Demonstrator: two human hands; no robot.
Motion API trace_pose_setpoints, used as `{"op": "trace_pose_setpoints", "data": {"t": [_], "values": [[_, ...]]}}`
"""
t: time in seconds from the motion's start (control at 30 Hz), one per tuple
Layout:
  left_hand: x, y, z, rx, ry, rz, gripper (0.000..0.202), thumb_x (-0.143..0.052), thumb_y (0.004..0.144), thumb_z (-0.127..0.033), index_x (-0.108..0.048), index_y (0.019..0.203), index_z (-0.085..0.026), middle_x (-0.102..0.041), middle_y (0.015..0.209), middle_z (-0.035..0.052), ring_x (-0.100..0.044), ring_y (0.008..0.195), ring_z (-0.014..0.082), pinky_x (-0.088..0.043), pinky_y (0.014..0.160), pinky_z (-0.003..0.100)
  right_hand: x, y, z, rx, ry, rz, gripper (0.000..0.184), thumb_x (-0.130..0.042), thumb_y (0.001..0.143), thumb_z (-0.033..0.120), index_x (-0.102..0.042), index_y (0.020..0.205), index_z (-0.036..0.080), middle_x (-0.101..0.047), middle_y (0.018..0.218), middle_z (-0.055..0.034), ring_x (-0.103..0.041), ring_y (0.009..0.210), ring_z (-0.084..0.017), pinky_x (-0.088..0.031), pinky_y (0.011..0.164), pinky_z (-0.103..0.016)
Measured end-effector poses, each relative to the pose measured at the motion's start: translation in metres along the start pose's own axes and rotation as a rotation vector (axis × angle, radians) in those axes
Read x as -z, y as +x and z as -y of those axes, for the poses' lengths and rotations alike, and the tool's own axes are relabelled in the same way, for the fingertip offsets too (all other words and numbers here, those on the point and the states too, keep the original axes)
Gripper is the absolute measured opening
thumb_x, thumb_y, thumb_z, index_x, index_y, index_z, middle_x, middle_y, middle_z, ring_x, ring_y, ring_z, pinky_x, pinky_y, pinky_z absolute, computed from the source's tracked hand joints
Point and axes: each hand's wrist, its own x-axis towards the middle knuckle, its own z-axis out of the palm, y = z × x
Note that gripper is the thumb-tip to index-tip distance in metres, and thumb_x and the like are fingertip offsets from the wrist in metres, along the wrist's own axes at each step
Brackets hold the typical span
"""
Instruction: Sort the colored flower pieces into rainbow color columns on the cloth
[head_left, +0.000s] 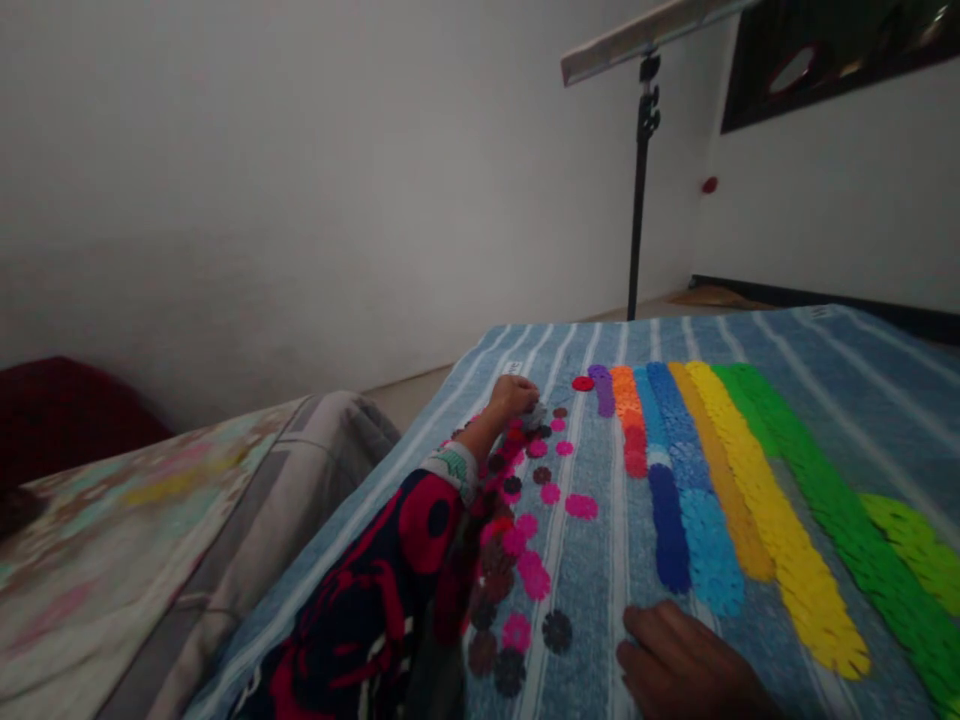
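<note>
My left hand (515,396) reaches to the far end of a loose heap of plastic flower discs (534,575), mostly pink, brown and black. Its fingers are closed over some greyish discs (535,417), and I cannot make out exactly what is in them. My right hand (686,660) rests on the blue striped cloth (585,610), fingers loosely laid out with nothing seen in them. Beyond it lie overlapping rows of discs sorted by colour: a dark blue row (669,530), a yellow row (780,510) and a green row (832,510). A single red disc (583,383) sits by the short purple row (601,388).
Left of the cloth-covered surface is another surface with a patterned cover (150,530). A black stand (640,200) carrying a light bar (645,35) rises behind the far edge. A lime-green group of discs (911,545) lies at the far right.
</note>
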Motion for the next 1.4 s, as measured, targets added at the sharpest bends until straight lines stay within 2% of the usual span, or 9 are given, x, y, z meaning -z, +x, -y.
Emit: {"op": "trace_pose_setpoints", "data": {"t": [0.17,0.27,0.43,0.57,0.77,0.97,1.07,1.17,1.4], "values": [[0.048,-0.064,0.032,-0.126,0.091,0.243,0.009,-0.061,0.067,-0.017,-0.068,0.067,-0.010,-0.057,0.054,-0.0020,-0.045,0.050,0.0068,-0.033,0.050,0.019,0.011,-0.007,-0.003,0.004,0.123,0.061,0.023,-0.044,0.086,0.007,-0.061,0.085,0.023,-0.069,0.085,-0.0032,-0.062,0.076,-0.017,-0.045,0.071,-0.026],[0.066,-0.105,0.048,-0.153,0.152,0.365,0.011,-0.063,0.067,-0.021,-0.069,0.066,-0.012,-0.057,0.054,-0.0026,-0.046,0.052,0.0081,-0.034,0.053,0.020,0.019,-0.008,-0.004,-0.011,0.163,0.111,0.023,-0.044,0.089,0.009,-0.064,0.090,0.022,-0.069,0.090,-0.0054,-0.063,0.081,-0.018,-0.047,0.076,-0.028],[0.072,-0.163,0.050,-0.163,0.298,0.406,0.010,-0.064,0.070,-0.023,-0.070,0.067,-0.015,-0.057,0.056,-0.0035,-0.048,0.057,0.0095,-0.034,0.057,0.020,0.028,-0.004,-0.005,0.021,0.155,0.166,0.022,-0.045,0.092,0.012,-0.065,0.092,0.021,-0.069,0.094,-0.0077,-0.064,0.082,-0.019,-0.049,0.072,-0.029],[0.065,-0.191,0.043,-0.200,0.401,0.366,0.010,-0.065,0.071,-0.021,-0.067,0.063,-0.016,-0.051,0.055,-0.0042,-0.043,0.056,0.0087,-0.028,0.055,0.021,0.031,-0.002,-0.007,0.070,0.143,0.155,0.023,-0.044,0.093,0.012,-0.065,0.093,0.020,-0.069,0.094,-0.0078,-0.064,0.079,-0.019,-0.049,0.069,-0.029],[0.064,-0.197,0.050,-0.217,0.374,0.417,0.012,-0.066,0.070,-0.023,-0.066,0.062,-0.015,-0.053,0.057,-0.0030,-0.044,0.057,0.0092,-0.029,0.054,0.022,0.031,-0.002,-0.009,0.076,0.135,0.178,0.024,-0.043,0.093,0.012,-0.065,0.095,0.020,-0.069,0.094,-0.0082,-0.064,0.080,-0.019,-0.050,0.068,-0.029],[0.058,-0.186,0.051,-0.131,0.415,0.274,0.014,-0.061,0.076,-0.024,-0.071,0.069,-0.017,-0.058,0.058,-0.0033,-0.051,0.060,0.0107,-0.032,0.056,0.020,0.034,0.003,-0.004,0.061,0.142,0.147,0.025,-0.042,0.094,0.013,-0.066,0.090,0.020,-0.069,0.092,-0.0078,-0.063,0.078,-0.018,-0.049,0.067,-0.029],[0.052,-0.186,0.046,-0.158,0.478,0.295,0.011,-0.066,0.072,-0.025,-0.074,0.076,-0.019,-0.066,0.066,-0.0021,-0.056,0.064,0.0124,-0.034,0.058,0.021,0.036,0.005,-0.003,0.034,0.151,0.142,0.027,-0.040,0.094,0.013,-0.065,0.088,0.020,-0.068,0.090,-0.0081,-0.062,0.079,-0.019,-0.049,0.068,-0.030],[0.047,-0.185,0.042,-0.167,0.500,0.313,0.019,-0.068,0.070,-0.025,-0.076,0.087,-0.020,-0.070,0.074,-0.0005,-0.058,0.066,0.0138,-0.035,0.059,0.023,0.036,0.005,-0.001,0.016,0.169,0.158,0.026,-0.041,0.094,0.013,-0.065,0.089,0.020,-0.067,0.090,-0.0083,-0.061,0.081,-0.020,-0.048,0.068,-0.030],[0.040,-0.174,0.053,-0.093,0.289,0.290,0.005,-0.064,0.062,-0.015,-0.059,0.060,-0.015,-0.054,0.055,-0.0049,-0.046,0.054,0.0082,-0.031,0.052,0.020,0.037,0.007,0.001,-0.009,0.213,0.173,0.024,-0.042,0.093,0.009,-0.064,0.092,0.019,-0.065,0.091,-0.0078,-0.058,0.081,-0.019,-0.045,0.070,-0.030]]}}
